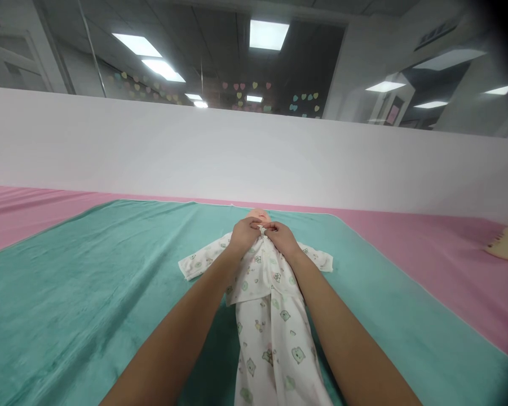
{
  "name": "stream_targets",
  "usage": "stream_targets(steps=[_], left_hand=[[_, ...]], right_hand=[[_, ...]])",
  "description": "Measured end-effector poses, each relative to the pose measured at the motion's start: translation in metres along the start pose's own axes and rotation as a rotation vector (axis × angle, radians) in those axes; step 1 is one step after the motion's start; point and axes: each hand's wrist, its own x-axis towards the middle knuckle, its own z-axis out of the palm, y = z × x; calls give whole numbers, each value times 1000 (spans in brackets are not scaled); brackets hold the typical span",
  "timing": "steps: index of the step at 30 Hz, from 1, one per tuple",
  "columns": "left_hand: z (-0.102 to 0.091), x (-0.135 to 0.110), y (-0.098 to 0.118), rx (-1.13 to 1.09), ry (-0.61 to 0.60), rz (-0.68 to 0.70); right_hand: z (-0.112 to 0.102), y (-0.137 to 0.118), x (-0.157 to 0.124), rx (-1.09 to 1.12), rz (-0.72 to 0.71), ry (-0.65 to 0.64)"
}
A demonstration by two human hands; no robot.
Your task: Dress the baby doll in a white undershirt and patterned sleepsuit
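A baby doll (pixel 260 213) lies on its back, its head at the far end and partly hidden behind my hands. It wears a white baby top (pixel 254 276) printed with small animals, sleeves spread to both sides, and matching trousers (pixel 274 349) that stretch toward me. At the neckline, my left hand (pixel 245 232) pinches the top's collar from the left. My right hand (pixel 280 234) grips the collar's other side, fingertips close to those of the left. Whatever fastening lies between the fingers is too small to make out.
Beneath the doll spreads a teal blanket (pixel 110 293) with a few folds, over a pink sheet (pixel 427 254). A white wall (pixel 237 152) rises behind, topped by glass. At the right edge sits a pale yellow object (pixel 507 243), partly cut off.
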Motion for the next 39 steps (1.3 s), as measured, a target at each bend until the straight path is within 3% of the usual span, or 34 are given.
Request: stream_targets(steps=[6, 15, 27, 39], left_hand=[[2, 0, -3, -37, -11, 37], [11, 7, -8, 108, 21, 49], [11, 6, -9, 226, -3, 110], [9, 6, -11, 259, 61, 116]], right_hand=[[0, -1, -1, 10, -2, 5], [-2, -5, -3, 6, 60, 45], [-1, -2, -2, -52, -24, 66], [-2, -6, -8, -125, -46, 113]])
